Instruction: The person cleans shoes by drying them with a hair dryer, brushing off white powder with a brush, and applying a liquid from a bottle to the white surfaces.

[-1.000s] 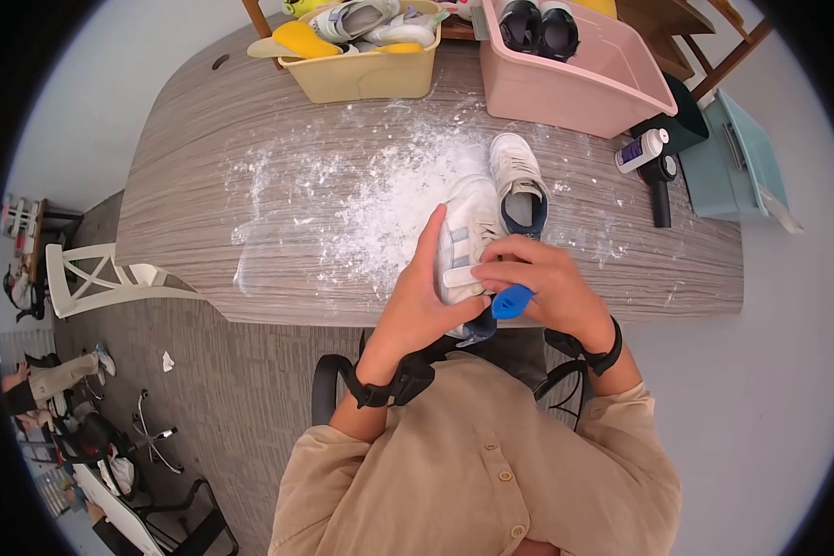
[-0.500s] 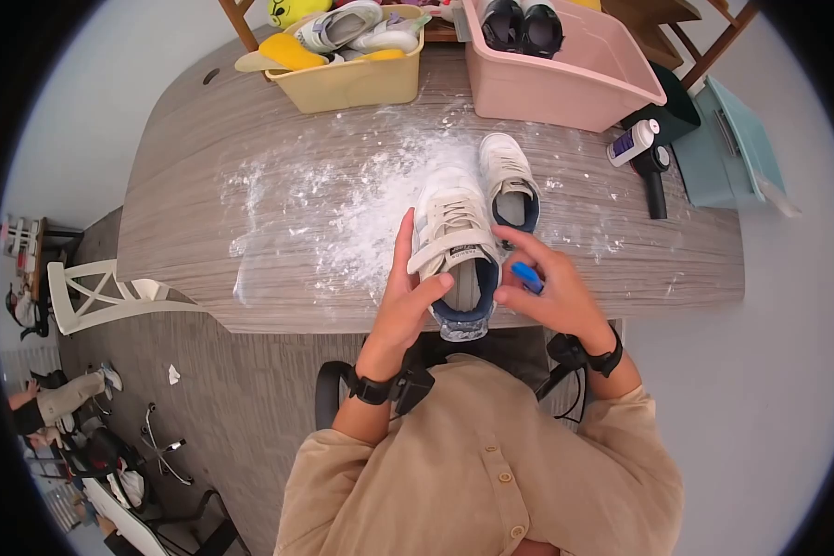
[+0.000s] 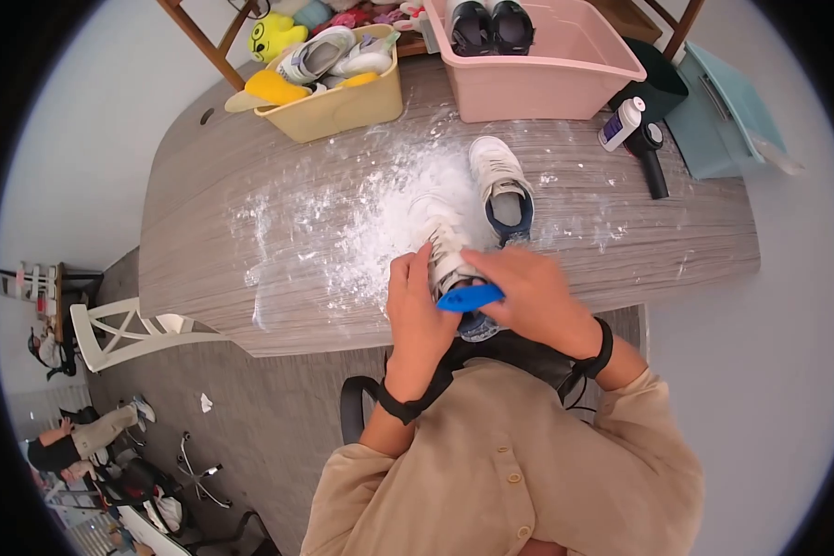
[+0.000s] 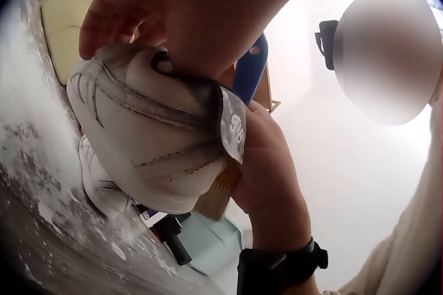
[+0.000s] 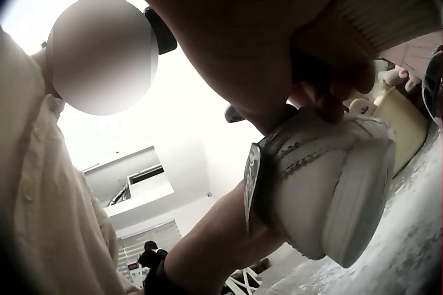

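A white lace-up sneaker [image 3: 443, 232] with a dark blue lining is tilted over the table's front edge, its heel towards the person. My left hand [image 3: 415, 301] grips it along its left side. In my right hand [image 3: 533, 292] is a brush with a blue handle [image 3: 471, 296], which lies across the shoe's opening. Pale brush bristles [image 4: 214, 197] stick out below that hand in the left wrist view. The right fingers are at the shoe's collar, partly hidden. A matching sneaker [image 3: 503, 190] stands on the table just beyond, to the right.
White powder [image 3: 380, 199] covers the table's middle. At the back are a yellow bin [image 3: 343, 111] of shoes and a pink bin [image 3: 547, 88] with black shoes. A white bottle [image 3: 621, 125], a black handheld tool [image 3: 653, 162] and a teal box [image 3: 713, 130] stand at right.
The right hand has moved left from beside the shoe onto its collar, bringing the blue handle over the opening. The strap that lay across the laces no longer shows there. The head view has shifted.
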Demonstrator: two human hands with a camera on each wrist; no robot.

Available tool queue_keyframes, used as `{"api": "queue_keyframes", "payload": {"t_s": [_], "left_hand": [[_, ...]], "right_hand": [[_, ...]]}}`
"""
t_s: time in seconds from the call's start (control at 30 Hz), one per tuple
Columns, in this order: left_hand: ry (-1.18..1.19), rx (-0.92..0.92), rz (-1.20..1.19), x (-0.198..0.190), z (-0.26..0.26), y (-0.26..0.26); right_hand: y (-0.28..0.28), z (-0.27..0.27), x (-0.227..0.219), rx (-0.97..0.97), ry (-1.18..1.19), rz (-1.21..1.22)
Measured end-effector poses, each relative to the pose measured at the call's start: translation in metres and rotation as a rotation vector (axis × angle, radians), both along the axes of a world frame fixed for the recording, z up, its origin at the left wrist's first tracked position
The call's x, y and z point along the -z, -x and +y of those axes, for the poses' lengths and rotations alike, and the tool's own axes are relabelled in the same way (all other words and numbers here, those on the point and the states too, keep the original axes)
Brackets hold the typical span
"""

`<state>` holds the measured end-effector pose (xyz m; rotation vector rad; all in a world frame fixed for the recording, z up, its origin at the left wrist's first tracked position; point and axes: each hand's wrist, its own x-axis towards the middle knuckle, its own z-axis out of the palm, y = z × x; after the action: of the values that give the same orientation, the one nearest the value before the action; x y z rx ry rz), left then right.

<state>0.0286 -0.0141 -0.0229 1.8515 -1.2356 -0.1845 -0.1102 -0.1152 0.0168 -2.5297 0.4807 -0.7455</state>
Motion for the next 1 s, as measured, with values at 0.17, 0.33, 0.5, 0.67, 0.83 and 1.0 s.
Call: {"api": "queue_keyframes", "payload": {"t_s": [0.17, 0.33, 0.5, 0.67, 0.83, 1.0], "left_hand": [[0.019, -0.021, 0.072, 0.007, 0.001, -0.003], [0.15, -0.062, 0.133, 0.009, 0.003, -0.009], [0.258, -0.093, 0.215, 0.003, 0.002, -0.005], [0.326, -0.077, 0.279, 0.003, -0.002, 0.003], [0.334, -0.096, 0.355, 0.007, -0.007, 0.0], [0.268, -0.088, 0.698, 0.016, -0.014, -0.009]], "right_hand": [[0.003, 0.004, 0.002, -0.03, -0.1, -0.058], [0.018, -0.011, -0.009, 0.155, -0.562, -0.12], [0.023, -0.019, 0.002, 0.135, -0.875, -0.132], [0.011, -0.012, 0.001, -0.011, -1.218, -0.071], [0.002, -0.016, 0.009, -0.054, -1.415, -0.143], [-0.004, -0.018, 0.024, -0.002, -1.348, -0.156]]}}
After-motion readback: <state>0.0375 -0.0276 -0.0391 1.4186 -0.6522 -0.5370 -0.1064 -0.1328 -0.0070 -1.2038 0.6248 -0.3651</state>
